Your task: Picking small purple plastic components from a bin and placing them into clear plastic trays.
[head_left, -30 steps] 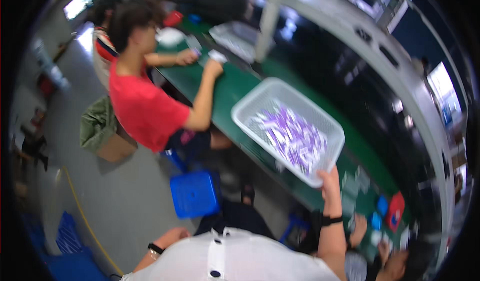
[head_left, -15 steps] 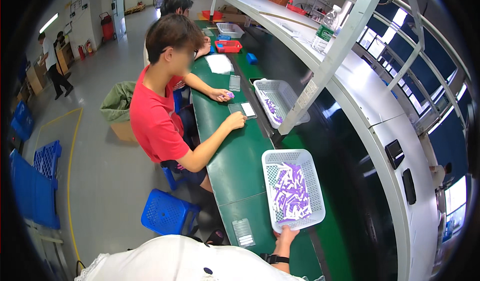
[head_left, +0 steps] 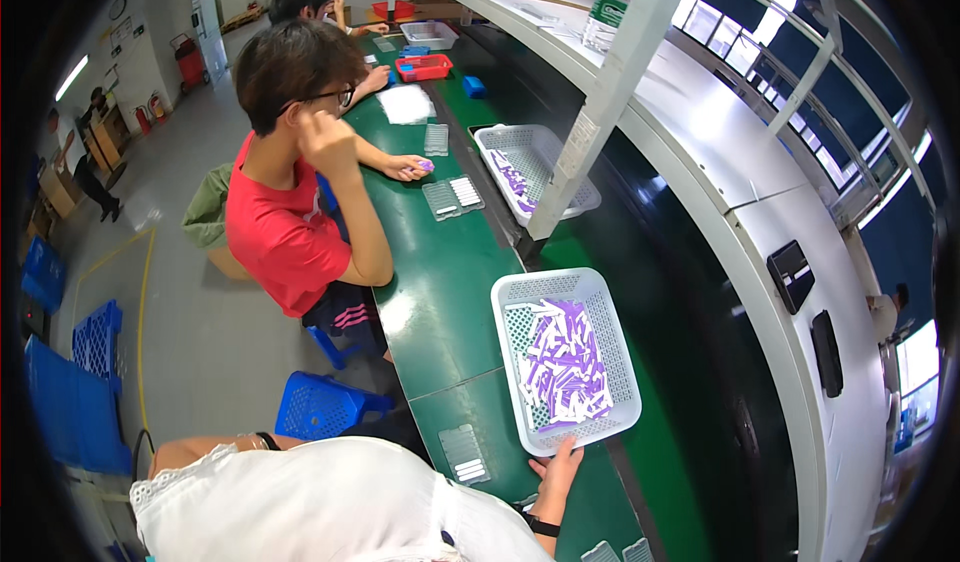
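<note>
Nearest, at the lower left, the left hand (head_left: 289,442) is mostly hidden by the white shirt (head_left: 310,507); the spread of its fingers cannot be told, nor whether anything is held. The right hand (head_left: 558,465) is set against the near rim of a white basket (head_left: 628,412); thumb and fingers are seen part-way open, fingertips touching the rim, but whether it is gripped cannot be told.

The basket is placed on the green tabletop (head_left: 440,332), well in from its left edge, across a dark strip. Purple-and-white pieces (head_left: 570,362) are heaped loosely inside. Nearer the left edge, a clear tray (head_left: 463,447) is partly filled with white strips. Beyond that edge a blue stool (head_left: 318,405) is seen on the floor.

Farther along the left edge, a seat is taken by a co-worker in a red shirt (head_left: 280,227); one hand is raised to the head, and a small purple piece (head_left: 426,166) is held in the other. Before them lies a second clear tray (head_left: 440,204), partly filled. Farther right, a second basket (head_left: 490,140) is partly covered by a white post (head_left: 598,117). Toward the far end, white sheets (head_left: 405,105) and a red tray (head_left: 425,67) are laid out.
</note>
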